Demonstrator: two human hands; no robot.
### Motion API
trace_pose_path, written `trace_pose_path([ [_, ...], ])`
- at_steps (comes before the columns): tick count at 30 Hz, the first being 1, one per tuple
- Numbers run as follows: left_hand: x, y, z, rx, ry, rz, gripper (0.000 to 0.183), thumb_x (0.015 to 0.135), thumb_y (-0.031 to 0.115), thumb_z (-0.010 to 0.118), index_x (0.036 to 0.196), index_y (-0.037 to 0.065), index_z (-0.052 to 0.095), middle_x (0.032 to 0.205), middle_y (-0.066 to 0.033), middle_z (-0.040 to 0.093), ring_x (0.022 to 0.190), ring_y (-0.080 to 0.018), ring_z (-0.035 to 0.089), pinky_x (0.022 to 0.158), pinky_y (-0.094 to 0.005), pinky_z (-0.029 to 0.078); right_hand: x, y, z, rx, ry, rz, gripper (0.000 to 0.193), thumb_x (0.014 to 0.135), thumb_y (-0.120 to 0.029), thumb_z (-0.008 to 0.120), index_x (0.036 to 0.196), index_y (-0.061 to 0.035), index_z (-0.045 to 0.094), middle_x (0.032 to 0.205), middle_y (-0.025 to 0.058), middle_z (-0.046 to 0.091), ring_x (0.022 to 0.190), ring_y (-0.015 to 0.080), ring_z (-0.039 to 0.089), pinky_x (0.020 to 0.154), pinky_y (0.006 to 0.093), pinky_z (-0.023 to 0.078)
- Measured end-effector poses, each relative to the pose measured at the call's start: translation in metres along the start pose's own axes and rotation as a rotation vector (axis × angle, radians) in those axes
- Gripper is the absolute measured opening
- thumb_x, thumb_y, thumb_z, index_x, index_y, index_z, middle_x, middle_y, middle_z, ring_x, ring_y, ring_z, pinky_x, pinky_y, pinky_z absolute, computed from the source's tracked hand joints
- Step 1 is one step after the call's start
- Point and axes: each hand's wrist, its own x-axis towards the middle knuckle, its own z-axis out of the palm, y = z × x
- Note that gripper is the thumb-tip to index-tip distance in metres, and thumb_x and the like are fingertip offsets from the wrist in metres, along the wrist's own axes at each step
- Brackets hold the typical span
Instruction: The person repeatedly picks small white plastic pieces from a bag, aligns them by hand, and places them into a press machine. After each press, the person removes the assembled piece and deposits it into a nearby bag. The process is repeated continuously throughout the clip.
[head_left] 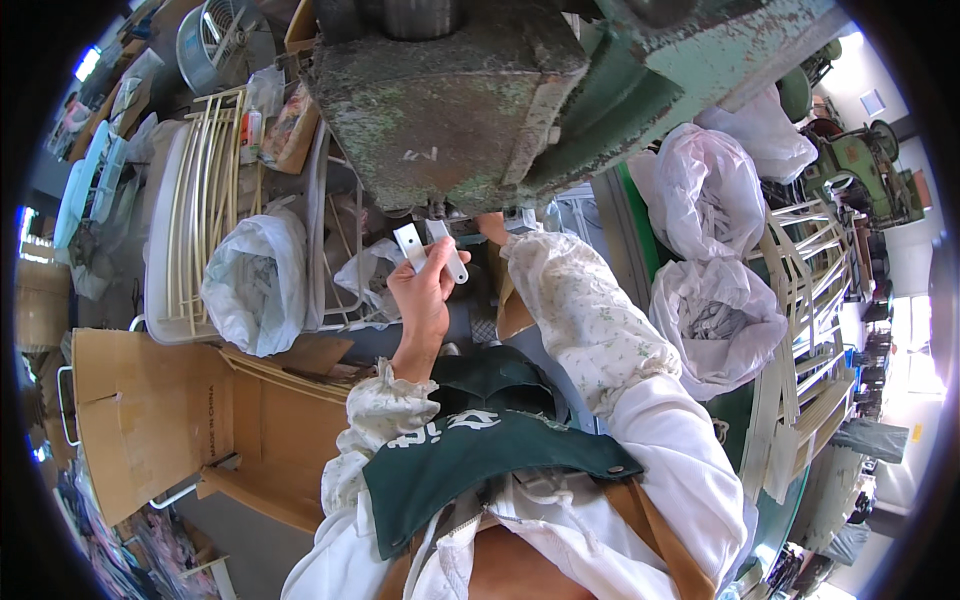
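Note:
My left hand (424,300) is closed, pinching flat metal strips between thumb and fingers in front of the machine. One strip (409,246) is silvery with a small hole and tilts up to the left. Another pale strip (441,243) with rounded end and hole crosses beside it. Under the worn green press head (440,130), my right hand (491,228) reaches forward; its fingers are hidden by the machine, so what they touch or hold does not show. Flowered sleeve covers (590,310) are on both forearms.
At left, a white bag (258,285) of metal pieces stands before pale rods (205,200) in a plastic tub. An opened cardboard box (150,420) lies nearer. Two white bags (718,325) with strips and stacked pale slats (800,340) stand at right. A fan (222,42) is far left.

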Motion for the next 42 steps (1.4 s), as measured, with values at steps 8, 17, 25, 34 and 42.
trace_pose_path([
  [8, -0.005, 0.002, 0.001, -0.013, 0.081, -0.012, 0.013, 0.083, 0.012, 0.067, 0.076, 0.002, 0.064, 0.070, -0.0134, 0.067, 0.041, -0.0032, 0.040, 0.039, -0.0187, 0.023, 0.011, -0.007, 0.015, 0.002, -0.064, -0.037, 0.031, 0.070, -0.017, 0.065, 0.097, -0.0028, 0.061, 0.099, 0.0192, 0.060, 0.095, 0.0376, 0.056, 0.078, 0.0450, 0.043],
  [17, -0.003, -0.011, -0.032, -0.016, -0.057, -0.166, 0.021, 0.091, 0.014, 0.055, 0.099, -0.003, 0.062, 0.090, -0.0113, 0.065, 0.054, -0.0052, 0.043, 0.047, -0.0196, 0.030, 0.017, -0.002, 0.016, -0.003, -0.091, -0.056, 0.038, 0.071, -0.019, 0.065, 0.106, -0.0045, 0.060, 0.106, 0.0181, 0.059, 0.102, 0.0352, 0.054, 0.086, 0.0431, 0.042],
  [25, -0.012, 0.000, -0.075, 0.134, -0.128, -0.225, 0.035, 0.100, 0.021, 0.036, 0.130, 0.006, 0.042, 0.083, -0.0044, 0.055, 0.057, -0.0073, 0.039, 0.051, -0.0216, 0.031, 0.006, 0.023, 0.018, 0.022, -0.110, -0.075, 0.044, 0.073, -0.022, 0.066, 0.113, -0.0061, 0.058, 0.113, 0.0171, 0.059, 0.109, 0.0329, 0.053, 0.092, 0.0414, 0.041],
  [34, 0.001, 0.000, -0.070, 0.231, -0.218, -0.217, 0.029, 0.099, 0.015, 0.041, 0.124, 0.002, 0.048, 0.082, -0.0034, 0.054, 0.059, -0.0064, 0.045, 0.050, -0.0212, 0.035, -0.007, 0.067, 0.027, 0.087, -0.127, 0.094, 0.056, 0.074, -0.023, 0.065, 0.124, -0.0047, 0.051, 0.129, 0.0182, 0.049, 0.123, 0.0355, 0.042, 0.105, 0.0406, 0.031],
  [42, -0.002, 0.001, -0.109, 0.358, -0.213, -0.127, 0.028, 0.099, 0.019, 0.044, 0.116, 0.001, 0.057, 0.087, -0.0047, 0.061, 0.063, -0.0068, 0.049, 0.053, -0.0207, 0.038, -0.036, -0.113, -0.142, 1.134, -0.212, 0.428, 0.024, 0.071, -0.025, 0.079, 0.075, -0.0051, 0.066, 0.070, 0.0007, 0.058, 0.058, 0.0100, 0.046, 0.051, 0.0246, 0.037],
])
